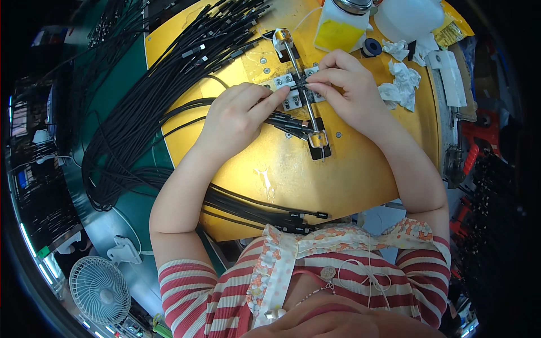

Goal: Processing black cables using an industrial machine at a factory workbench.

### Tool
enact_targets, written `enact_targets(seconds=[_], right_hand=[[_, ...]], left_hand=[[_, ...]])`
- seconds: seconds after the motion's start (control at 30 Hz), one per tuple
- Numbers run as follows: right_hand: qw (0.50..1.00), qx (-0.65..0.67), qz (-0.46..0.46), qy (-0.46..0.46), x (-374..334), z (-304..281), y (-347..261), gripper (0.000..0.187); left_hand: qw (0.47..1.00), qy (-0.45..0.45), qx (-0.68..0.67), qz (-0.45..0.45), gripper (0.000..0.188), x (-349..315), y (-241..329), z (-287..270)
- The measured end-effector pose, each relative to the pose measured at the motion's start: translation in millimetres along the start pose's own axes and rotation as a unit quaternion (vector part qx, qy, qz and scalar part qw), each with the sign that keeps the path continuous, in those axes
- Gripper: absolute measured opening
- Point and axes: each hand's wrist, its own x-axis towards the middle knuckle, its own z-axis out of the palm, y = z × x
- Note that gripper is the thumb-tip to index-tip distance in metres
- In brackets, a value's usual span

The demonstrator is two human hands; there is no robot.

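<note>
A metal jig (304,98) with a thin rod and small white blocks is fixed on a yellow work plate (293,174). My left hand (236,115) is closed around a few black cable ends (290,123) and its fingertips press at the jig's left blocks. My right hand (344,84) pinches a small black connector at the jig's centre, fingers curled over it. A big bundle of black cables (141,112) runs from the upper left to my left hand.
More black cables (265,211) lie across the plate's near edge. A yellow liquid dispenser bottle (341,25), crumpled white wipes (403,84) and a black tape roll (371,47) sit at the back right. A small white fan (100,290) stands low at left.
</note>
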Motion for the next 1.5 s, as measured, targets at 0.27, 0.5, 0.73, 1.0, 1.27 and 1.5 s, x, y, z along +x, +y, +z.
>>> enact_targets(seconds=[0.27, 0.5, 0.73, 1.0, 1.27, 1.5], right_hand=[[0.983, -0.146, -0.109, -0.011, -3, -6, -9, 0.011], [0.968, -0.197, -0.149, -0.037, -4, -9, -9, 0.017], [0.975, -0.078, -0.206, -0.039, -5, -4, -26, 0.017], [0.969, -0.060, -0.240, -0.006, -6, -14, -11, 0.020], [0.983, 0.035, -0.177, 0.024, -1, -11, -13, 0.013], [0.996, 0.084, -0.030, -0.003, 1, -6, -8, 0.007]], left_hand=[[1.000, -0.007, -0.015, -0.009, 0.049, 3, 1, 0], [1.000, 0.003, -0.007, -0.005, 0.037, 2, 1, 3], [1.000, 0.001, -0.005, 0.000, 0.035, 7, 2, 1], [0.999, -0.018, 0.017, -0.032, 0.045, 3, 11, -5], [1.000, 0.012, 0.012, -0.018, 0.045, 7, 5, -20], [0.991, -0.092, -0.035, -0.092, 0.064, 5, 20, -30]])
